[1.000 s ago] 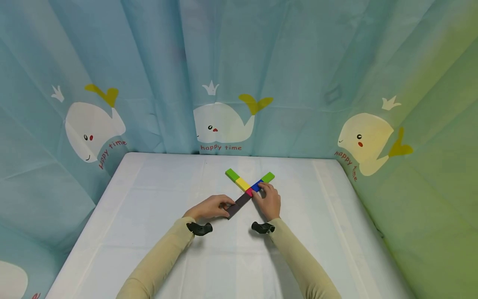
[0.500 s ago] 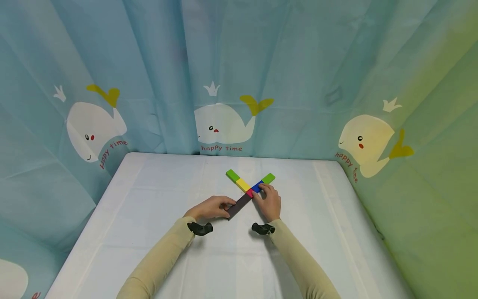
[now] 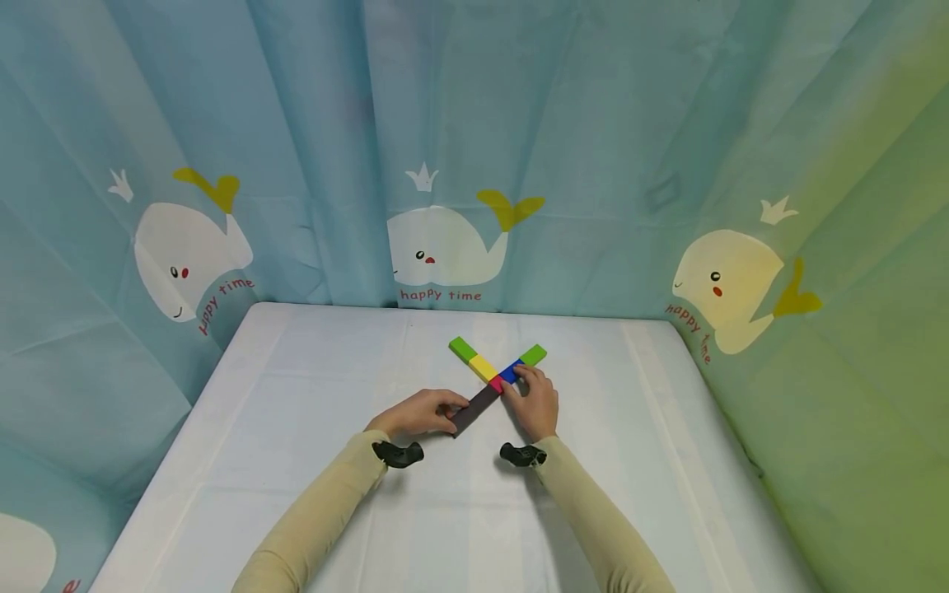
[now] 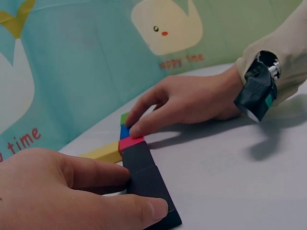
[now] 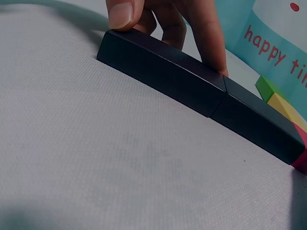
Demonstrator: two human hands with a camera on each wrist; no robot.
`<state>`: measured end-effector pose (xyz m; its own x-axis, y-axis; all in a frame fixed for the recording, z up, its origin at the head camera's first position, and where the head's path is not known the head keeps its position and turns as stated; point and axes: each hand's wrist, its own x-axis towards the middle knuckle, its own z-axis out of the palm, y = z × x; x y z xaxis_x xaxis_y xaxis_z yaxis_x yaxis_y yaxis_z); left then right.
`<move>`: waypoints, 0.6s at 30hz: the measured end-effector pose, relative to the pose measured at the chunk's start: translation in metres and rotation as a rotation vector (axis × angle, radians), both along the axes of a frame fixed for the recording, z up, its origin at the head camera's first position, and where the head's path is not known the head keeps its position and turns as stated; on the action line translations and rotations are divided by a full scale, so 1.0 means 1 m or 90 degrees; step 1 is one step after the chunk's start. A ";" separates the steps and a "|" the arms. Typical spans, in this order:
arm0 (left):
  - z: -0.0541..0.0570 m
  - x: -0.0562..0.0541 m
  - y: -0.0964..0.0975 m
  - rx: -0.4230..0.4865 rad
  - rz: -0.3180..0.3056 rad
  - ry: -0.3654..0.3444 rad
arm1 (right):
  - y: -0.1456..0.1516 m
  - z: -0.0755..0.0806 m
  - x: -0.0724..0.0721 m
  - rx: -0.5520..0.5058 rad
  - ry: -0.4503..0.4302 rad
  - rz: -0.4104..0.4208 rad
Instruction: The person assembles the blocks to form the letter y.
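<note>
Several coloured blocks lie end to end in a Y shape in the head view. Two black blocks form the stem: a nearer one (image 5: pixel 158 67) and a farther one (image 5: pixel 259 120), which meets a red block (image 4: pixel 130 143) at the fork. A yellow block (image 3: pixel 483 368) and a green block (image 3: pixel 462 348) make the left branch; a blue block (image 3: pixel 508 374) and another green block (image 3: pixel 534 354) make the right. My left hand (image 3: pixel 423 412) holds the nearer black block between thumb and index finger. My right hand (image 3: pixel 535 403) pinches the blue block, its thumb beside the red one.
The blocks lie on a table with a white cloth (image 3: pixel 334 354). Behind and around it hangs a blue-green curtain (image 3: pixel 608 148) printed with whales. A black device is strapped at each wrist, over beige sleeves (image 3: pixel 319 502).
Both hands keep their places on the blocks, and the block arrangement looks the same. The head view has shifted very slightly.
</note>
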<state>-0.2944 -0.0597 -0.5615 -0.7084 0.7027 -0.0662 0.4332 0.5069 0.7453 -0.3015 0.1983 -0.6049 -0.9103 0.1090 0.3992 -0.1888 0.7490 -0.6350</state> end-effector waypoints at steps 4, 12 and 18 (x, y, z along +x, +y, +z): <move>-0.001 0.000 -0.001 0.004 0.004 -0.008 | 0.000 0.000 -0.001 0.000 0.002 0.002; -0.001 0.000 -0.001 0.011 0.013 -0.024 | 0.000 0.000 -0.001 -0.002 0.006 0.006; 0.003 -0.001 0.000 0.012 0.009 -0.019 | 0.000 0.002 -0.003 0.005 0.006 0.002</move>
